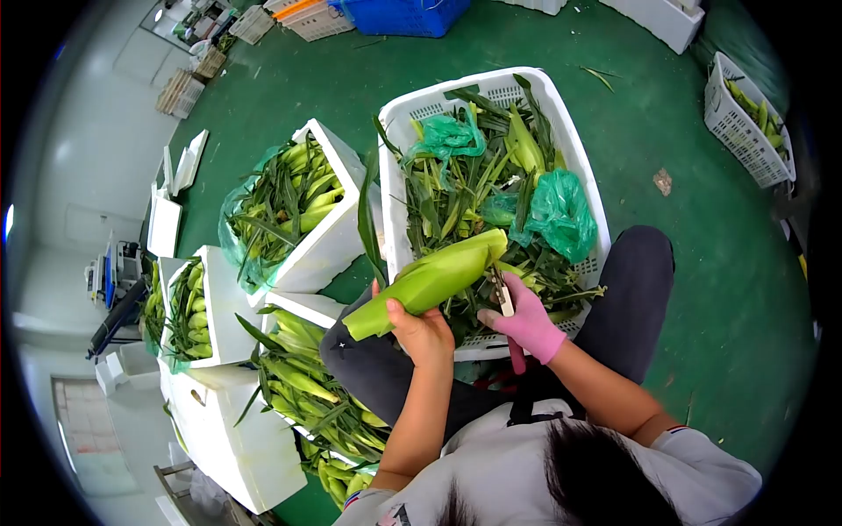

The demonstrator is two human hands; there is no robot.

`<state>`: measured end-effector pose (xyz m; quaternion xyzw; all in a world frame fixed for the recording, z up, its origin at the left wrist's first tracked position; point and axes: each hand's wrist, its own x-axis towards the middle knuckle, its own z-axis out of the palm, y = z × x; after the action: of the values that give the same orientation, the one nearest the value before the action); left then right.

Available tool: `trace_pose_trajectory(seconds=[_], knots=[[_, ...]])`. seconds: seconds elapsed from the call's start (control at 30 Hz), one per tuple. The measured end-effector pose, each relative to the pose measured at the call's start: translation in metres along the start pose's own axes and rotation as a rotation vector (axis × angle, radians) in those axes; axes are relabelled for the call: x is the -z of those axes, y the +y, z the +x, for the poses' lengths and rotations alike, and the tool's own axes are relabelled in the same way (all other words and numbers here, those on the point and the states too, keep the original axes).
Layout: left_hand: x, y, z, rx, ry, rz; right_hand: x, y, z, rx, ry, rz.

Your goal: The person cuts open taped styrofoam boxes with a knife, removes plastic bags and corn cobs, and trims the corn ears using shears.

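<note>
An ear of corn (430,282) in its green husk lies across my bare left hand (419,331), whose fingers wrap its lower side. It tilts up to the right, its cut-looking end near my other hand. My right hand (524,320), in a pink glove, is closed around pruning shears (506,296) with a pale body and reddish handle. Their tip is beside the upper right end of the ear; I cannot tell whether it touches. Below both hands stands a white plastic basket (576,131) filled with husk leaves, trimmings and green plastic bags (561,213).
To the left, a foam box (338,162) and other white boxes (232,421) hold or stand among husked corn (303,381). Another basket of corn (745,145) is at the far right. A blue crate (403,16) sits at the back on the green floor (693,263).
</note>
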<state>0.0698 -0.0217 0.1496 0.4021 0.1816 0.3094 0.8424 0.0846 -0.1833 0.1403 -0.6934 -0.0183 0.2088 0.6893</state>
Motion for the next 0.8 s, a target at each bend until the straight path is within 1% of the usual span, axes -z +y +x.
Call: trace_pose_trajectory(seconds=[0.13, 0.2, 0.23, 0.27, 0.3, 0.33, 0.37, 0.4, 0.43, 0.5, 0.53, 0.57, 0.63, 0.67, 0.7, 0.77, 0.8], knots=[[0.008, 0.0, 0.004, 0.034, 0.032, 0.009, 0.0, 0.013, 0.004, -0.029, 0.0, -0.151], [0.002, 0.002, 0.005, 0.056, 0.073, 0.064, 0.007, 0.014, -0.001, -0.125, -0.085, -0.027], [0.009, -0.002, 0.009, 0.151, 0.1, 0.007, 0.008, 0.003, -0.003, -0.175, -0.124, 0.039], [0.023, -0.008, 0.018, 0.244, 0.129, -0.051, 0.017, -0.015, -0.012, -0.358, -0.189, 0.236], [0.033, -0.009, 0.024, 0.332, 0.16, -0.113, 0.026, -0.003, -0.015, -0.338, -0.289, 0.378], [0.035, -0.003, 0.027, 0.504, 0.203, -0.153, 0.031, -0.006, -0.024, -0.354, -0.363, 0.466], [0.052, -0.014, 0.035, 0.66, 0.271, -0.282, 0.034, -0.013, -0.034, -0.37, -0.441, 0.555], [0.049, -0.017, 0.025, 0.673, 0.224, -0.317, 0.032, -0.03, -0.045, -0.446, -0.539, 0.674], [0.043, -0.024, 0.014, 0.68, 0.177, -0.351, 0.029, -0.023, -0.058, -0.49, -0.647, 0.847], [0.045, -0.041, 0.003, 0.676, 0.045, -0.78, 0.023, -0.021, -0.07, -0.48, -0.823, 1.196], [0.033, -0.03, 0.005, 0.968, 0.113, -1.334, 0.021, -0.02, -0.067, -0.48, -0.949, 1.471], [0.031, -0.03, 0.002, 1.003, -0.224, -1.595, 0.026, -0.017, -0.064, -0.451, -1.001, 1.52], [0.03, -0.005, 0.007, 0.797, -0.589, -1.129, 0.038, -0.013, -0.047, -0.294, -0.972, 1.395], [0.03, 0.007, -0.001, 0.82, -0.379, -1.019, 0.041, -0.013, -0.036, -0.221, -0.932, 1.312], [-0.007, 0.047, -0.016, 0.759, -0.149, -0.497, 0.04, -0.029, -0.025, -0.041, -0.785, 1.075], [0.03, 0.043, -0.02, 1.111, -0.185, -0.424, 0.039, -0.043, -0.011, -0.221, -0.398, 1.217], [0.071, 0.016, -0.017, 1.124, -0.422, -0.477, 0.044, -0.037, 0.008, -0.219, -0.38, 1.216]])
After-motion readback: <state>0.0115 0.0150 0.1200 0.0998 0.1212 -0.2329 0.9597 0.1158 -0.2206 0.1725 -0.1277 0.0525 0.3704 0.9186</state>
